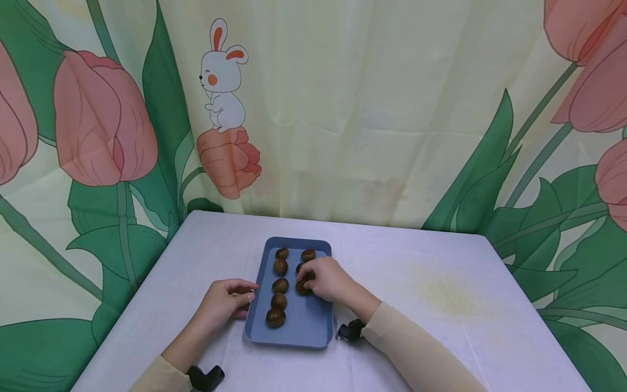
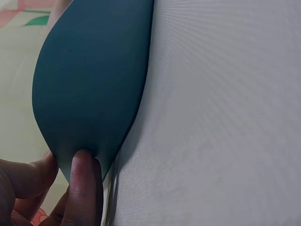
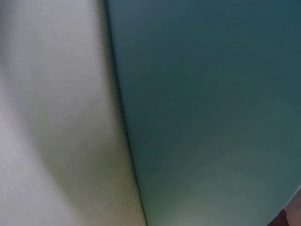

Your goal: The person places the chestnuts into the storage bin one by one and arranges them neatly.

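A blue-grey rectangular tray (image 1: 306,332) lies on the table, holding brown, glossy chestnuts. Several form a column along its left half, one of them the front chestnut (image 1: 275,317). In the right half, the back chestnut (image 1: 308,255) has another just before it, partly hidden by fingers. My right hand (image 1: 327,279) reaches over the tray's right side, thumb and fingers pinching a chestnut (image 1: 303,288) low over the tray floor. At the left edge, my left hand (image 1: 222,302) touches the rim with its fingertips; the left wrist view shows a finger (image 2: 82,188) against the outer wall.
A white cloth covers the table (image 1: 416,337), with a faint yellowish patch to the right. Behind it hangs a curtain (image 1: 352,109) printed with tulips and a rabbit. Black wrist devices (image 1: 206,378) sit at both cuffs. The tray's side wall (image 3: 202,117) fills much of the right wrist view.
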Demonstrator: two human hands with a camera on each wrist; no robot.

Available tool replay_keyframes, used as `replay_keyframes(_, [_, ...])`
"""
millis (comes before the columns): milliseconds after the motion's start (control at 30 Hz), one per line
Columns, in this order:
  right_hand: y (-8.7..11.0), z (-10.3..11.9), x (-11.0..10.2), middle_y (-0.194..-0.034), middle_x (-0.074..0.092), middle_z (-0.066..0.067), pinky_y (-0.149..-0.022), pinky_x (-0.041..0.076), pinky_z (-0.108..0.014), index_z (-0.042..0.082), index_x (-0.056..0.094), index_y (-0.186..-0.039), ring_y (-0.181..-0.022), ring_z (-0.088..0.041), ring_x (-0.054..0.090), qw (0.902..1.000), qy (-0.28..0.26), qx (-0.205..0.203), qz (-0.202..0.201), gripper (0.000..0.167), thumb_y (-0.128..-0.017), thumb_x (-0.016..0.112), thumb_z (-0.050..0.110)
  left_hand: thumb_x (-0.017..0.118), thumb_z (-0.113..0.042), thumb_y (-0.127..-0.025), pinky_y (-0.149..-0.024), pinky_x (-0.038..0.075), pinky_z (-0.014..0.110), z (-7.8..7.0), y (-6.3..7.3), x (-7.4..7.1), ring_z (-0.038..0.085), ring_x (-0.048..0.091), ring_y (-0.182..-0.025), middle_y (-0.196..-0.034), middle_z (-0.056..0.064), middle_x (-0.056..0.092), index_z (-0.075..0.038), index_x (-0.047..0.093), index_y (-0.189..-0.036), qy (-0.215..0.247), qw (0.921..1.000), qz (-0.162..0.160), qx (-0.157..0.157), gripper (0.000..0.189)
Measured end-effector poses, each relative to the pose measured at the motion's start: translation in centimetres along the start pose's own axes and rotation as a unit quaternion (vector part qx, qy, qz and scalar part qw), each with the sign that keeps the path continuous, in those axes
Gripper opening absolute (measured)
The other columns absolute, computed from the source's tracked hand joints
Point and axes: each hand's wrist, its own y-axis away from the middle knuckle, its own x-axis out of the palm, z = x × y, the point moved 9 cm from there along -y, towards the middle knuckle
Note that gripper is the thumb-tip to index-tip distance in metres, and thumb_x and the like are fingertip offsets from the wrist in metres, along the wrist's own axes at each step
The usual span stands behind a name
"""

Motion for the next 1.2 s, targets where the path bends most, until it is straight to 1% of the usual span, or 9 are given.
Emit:
replay_keyframes(133, [0.0,-0.1,-0.3,-0.100,0.081,0.008,-0.083,0.060,-0.030,0.023,0.084,-0.098,-0.098,-0.014,0.072,0.9999,0.013,0.004,-0.006,0.018,-0.091,0.084,0.007,0.078,-0.002,-0.095,-0.068,0.068,0.036,-0.1,0.0,0.0,0.018,0.074,-0.078,-0.113,0.013,0.080,-0.006,0.083,-0.115,0.000,1.0000,0.001,0.001,0.021])
replay_keyframes(433, [-0.1,-0.3,-0.7,-0.107,0.081,0.006,-0.077,0.056,-0.027,0.026,0.084,-0.095,-0.096,-0.014,0.068,0.9997,0.001,0.018,0.017,0.023,-0.093,0.080,0.003,0.078,-0.002,-0.096,-0.067,0.068,0.036,-0.2,0.0,0.1,0.019,0.075,-0.077,-0.112,0.014,0.080,-0.006,0.082,-0.116,0.001,1.0000,0.002,0.004,0.021])
replay_keyframes(600, [-0.1,-0.3,-1.3,-0.112,0.080,0.006,-0.077,0.057,-0.028,0.025,0.085,-0.098,-0.100,-0.018,0.071,0.9994,-0.014,0.024,0.019,0.025,-0.093,0.078,0.001,0.078,-0.002,-0.096,-0.067,0.068,0.037,0.0,0.0,0.1,0.019,0.075,-0.077,-0.114,0.014,0.079,-0.006,0.082,-0.116,0.003,1.0000,0.002,0.000,0.021])
replay_keyframes(733, [0.1,-0.3,-2.0,-0.115,0.081,0.005,-0.077,0.057,-0.030,0.023,0.085,-0.100,-0.107,-0.022,0.072,0.9991,-0.027,0.026,0.020,0.025,-0.093,0.078,0.001,0.078,-0.002,-0.095,-0.067,0.068,0.037,0.0,0.0,0.0,0.019,0.075,-0.077,-0.115,0.015,0.079,-0.006,0.082,-0.116,0.004,1.0000,0.002,0.001,0.022])
replay_keyframes(833, [0.3,-0.4,-2.4,-0.117,0.081,0.004,-0.078,0.058,-0.029,0.024,0.085,-0.102,-0.110,-0.021,0.072,0.9987,-0.034,0.032,0.021,0.025,-0.093,0.078,0.002,0.078,-0.001,-0.095,-0.067,0.068,0.037,0.1,0.0,0.1,0.019,0.075,-0.078,-0.115,0.015,0.079,-0.006,0.082,-0.116,0.005,1.0000,0.002,0.001,0.022])
replay_keyframes(900, [0.4,-0.5,-2.7,-0.117,0.080,0.004,-0.077,0.060,-0.029,0.024,0.085,-0.103,-0.108,-0.021,0.073,0.9982,-0.043,0.034,0.022,0.025,-0.094,0.079,0.002,0.078,-0.001,-0.096,-0.068,0.068,0.037,0.0,0.0,0.1,0.019,0.075,-0.079,-0.114,0.014,0.079,-0.006,0.082,-0.116,0.004,1.0000,0.003,0.002,0.021])
replay_keyframes(1067, [1.0,-0.8,-3.4,-0.116,0.080,0.003,-0.078,0.063,-0.032,0.020,0.085,-0.108,-0.100,-0.021,0.073,0.9955,-0.081,0.042,0.026,0.025,-0.094,0.077,0.000,0.078,-0.002,-0.096,-0.067,0.068,0.036,0.0,0.0,0.0,0.018,0.074,-0.079,-0.113,0.014,0.079,-0.006,0.082,-0.116,0.001,1.0000,0.002,0.003,0.021])
replay_keyframes(1200, [1.7,-1.0,-4.1,-0.114,0.082,0.003,-0.079,0.063,-0.031,0.016,0.084,-0.112,-0.099,-0.020,0.074,0.9945,-0.093,0.041,0.023,0.025,-0.094,0.077,0.000,0.078,-0.001,-0.096,-0.067,0.068,0.036,-0.1,0.1,0.0,0.018,0.074,-0.078,-0.112,0.013,0.079,-0.006,0.082,-0.116,0.000,1.0000,0.002,0.002,0.021])
